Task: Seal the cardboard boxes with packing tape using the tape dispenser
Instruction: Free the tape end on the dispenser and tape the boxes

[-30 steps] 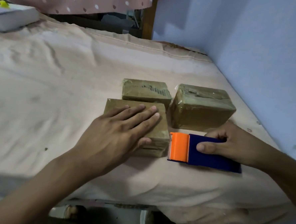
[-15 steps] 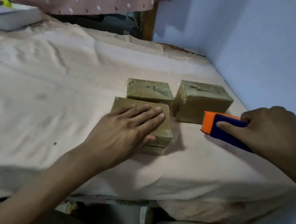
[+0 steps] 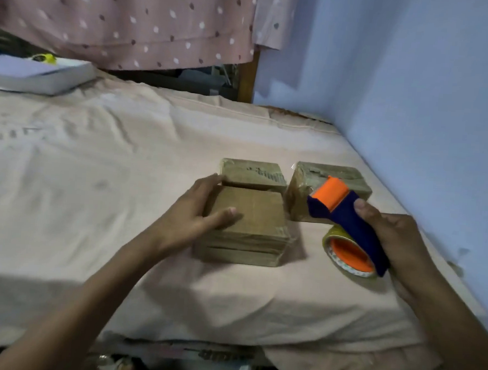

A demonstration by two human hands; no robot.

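Two far boxes (image 3: 253, 174) (image 3: 302, 194) looked already taped. Near box (image 3: 249, 222) on the bedsheet (image 3: 93, 204), top apparently untaped; left hand (image 3: 195, 213) gripped its left edge, thumb on top. Right hand (image 3: 391, 239) clenched round the raised tape dispenser (image 3: 346, 217) beside it. Sealing judged pending.

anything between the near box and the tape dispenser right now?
Head view: only bare bedsheet separates the near box from the tape dispenser, gripped by the right hand.
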